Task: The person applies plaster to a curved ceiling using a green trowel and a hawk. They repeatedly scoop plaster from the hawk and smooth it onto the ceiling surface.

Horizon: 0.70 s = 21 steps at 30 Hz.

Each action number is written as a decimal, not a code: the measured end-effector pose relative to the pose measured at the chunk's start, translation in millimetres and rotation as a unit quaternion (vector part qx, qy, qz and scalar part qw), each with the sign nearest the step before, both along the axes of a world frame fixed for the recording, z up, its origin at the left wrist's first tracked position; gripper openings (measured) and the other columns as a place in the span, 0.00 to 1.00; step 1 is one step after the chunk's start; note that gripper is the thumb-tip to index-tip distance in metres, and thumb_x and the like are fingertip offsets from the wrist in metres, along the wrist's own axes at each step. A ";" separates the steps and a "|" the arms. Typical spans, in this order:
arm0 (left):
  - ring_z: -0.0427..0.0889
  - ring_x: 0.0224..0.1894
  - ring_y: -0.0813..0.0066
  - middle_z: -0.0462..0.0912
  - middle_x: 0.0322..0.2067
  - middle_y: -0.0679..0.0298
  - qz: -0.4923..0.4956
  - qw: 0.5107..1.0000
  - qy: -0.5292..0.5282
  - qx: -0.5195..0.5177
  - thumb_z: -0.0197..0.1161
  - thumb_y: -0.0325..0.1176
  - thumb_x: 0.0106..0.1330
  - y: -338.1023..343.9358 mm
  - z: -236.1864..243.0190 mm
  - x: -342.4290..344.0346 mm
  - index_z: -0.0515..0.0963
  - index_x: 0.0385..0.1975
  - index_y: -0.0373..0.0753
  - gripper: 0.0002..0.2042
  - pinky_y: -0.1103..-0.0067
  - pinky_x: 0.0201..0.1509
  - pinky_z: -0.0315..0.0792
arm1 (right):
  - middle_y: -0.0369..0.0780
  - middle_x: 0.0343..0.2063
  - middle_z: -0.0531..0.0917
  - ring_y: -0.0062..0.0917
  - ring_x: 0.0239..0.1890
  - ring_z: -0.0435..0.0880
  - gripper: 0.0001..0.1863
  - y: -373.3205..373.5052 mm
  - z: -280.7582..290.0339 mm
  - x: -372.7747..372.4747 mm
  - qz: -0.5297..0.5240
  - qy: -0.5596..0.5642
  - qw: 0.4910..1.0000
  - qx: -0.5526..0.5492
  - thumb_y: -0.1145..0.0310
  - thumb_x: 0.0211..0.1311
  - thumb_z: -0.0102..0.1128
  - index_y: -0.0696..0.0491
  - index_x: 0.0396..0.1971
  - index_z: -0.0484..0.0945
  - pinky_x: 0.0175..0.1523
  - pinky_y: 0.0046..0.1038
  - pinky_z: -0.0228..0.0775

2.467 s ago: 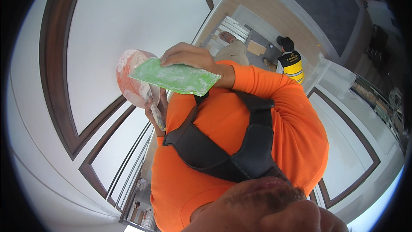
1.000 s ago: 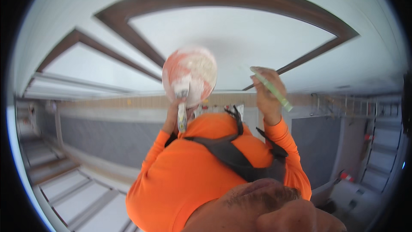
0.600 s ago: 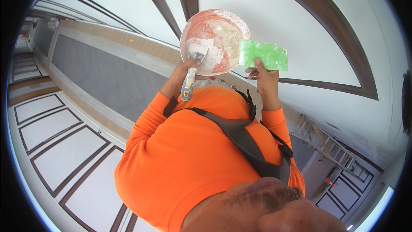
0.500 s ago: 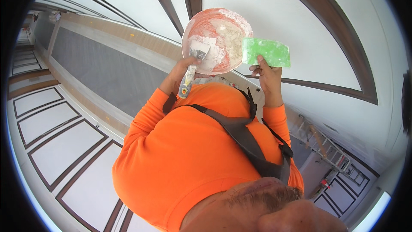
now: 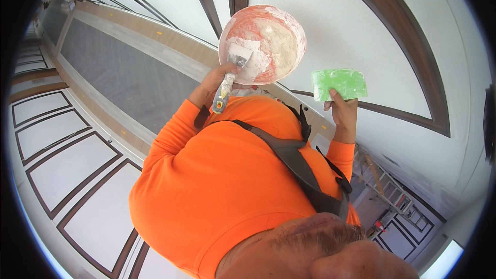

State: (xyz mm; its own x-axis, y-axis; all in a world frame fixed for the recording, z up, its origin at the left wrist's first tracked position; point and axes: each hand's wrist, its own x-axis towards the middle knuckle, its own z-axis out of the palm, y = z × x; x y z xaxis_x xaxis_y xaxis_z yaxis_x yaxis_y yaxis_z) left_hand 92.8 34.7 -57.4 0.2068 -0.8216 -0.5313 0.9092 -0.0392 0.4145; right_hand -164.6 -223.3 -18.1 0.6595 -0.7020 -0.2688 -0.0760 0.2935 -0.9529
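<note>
My left hand (image 5: 211,82) is closed around the worn handle of a putty knife (image 5: 222,95) and is also at the near edge of a round reddish bucket (image 5: 243,24). The knife's blade lies over the bucket's opening, smeared with white. Pale filler (image 5: 281,41) coats the bucket's inside and bottom. Which fingers bear the bucket is hidden. Off to the right, my right hand (image 5: 342,112) pinches a flat green rectangular spreader (image 5: 351,83) by its lower edge, thumb on top. White residue marks the spreader, which is apart from bucket and wall.
A white wall (image 5: 361,36) with dark brown moulding (image 5: 408,26) rises close ahead and to the right. Grey flooring with a light border (image 5: 124,72) runs off to the left. Behind me on the right stands a metal ladder (image 5: 392,191). Framed panels (image 5: 72,170) line the opposite wall.
My right hand has moved right and toward me with the green spreader, away from the bucket's rim. The left hand still holds the putty knife at the bucket, nearly unmoved.
</note>
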 end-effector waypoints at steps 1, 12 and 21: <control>0.83 0.54 0.54 0.75 0.58 0.46 -0.008 1.000 -0.007 -0.001 0.58 0.31 0.64 0.7 1.3 0.8 0.62 0.65 0.25 0.30 0.64 0.61 0.82 | 0.44 0.35 0.84 0.26 0.21 0.83 0.15 2.1 5.0 1.6 -0.013 -0.019 1.000 -0.004 0.77 0.61 0.68 0.62 0.47 0.77 0.22 0.25 0.74; 0.84 0.50 0.52 0.77 0.53 0.46 -0.014 0.990 -0.076 0.116 0.64 0.33 0.63 17.1 -38.1 10.9 0.65 0.62 0.25 0.29 0.60 0.54 0.84 | 0.44 0.37 0.84 0.26 0.23 0.84 0.20 3.7 -26.4 33.5 0.019 0.049 0.999 0.004 0.78 0.60 0.68 0.63 0.51 0.74 0.23 0.26 0.77; 0.83 0.53 0.52 0.77 0.54 0.49 0.064 0.997 -0.031 0.024 0.61 0.34 0.57 4.2 -48.9 9.8 0.65 0.64 0.30 0.32 0.64 0.50 0.86 | 0.47 0.40 0.86 0.36 0.36 0.90 0.16 -22.1 73.0 19.5 -0.031 -0.048 0.991 -0.122 0.75 0.68 0.64 0.64 0.53 0.75 0.30 0.29 0.84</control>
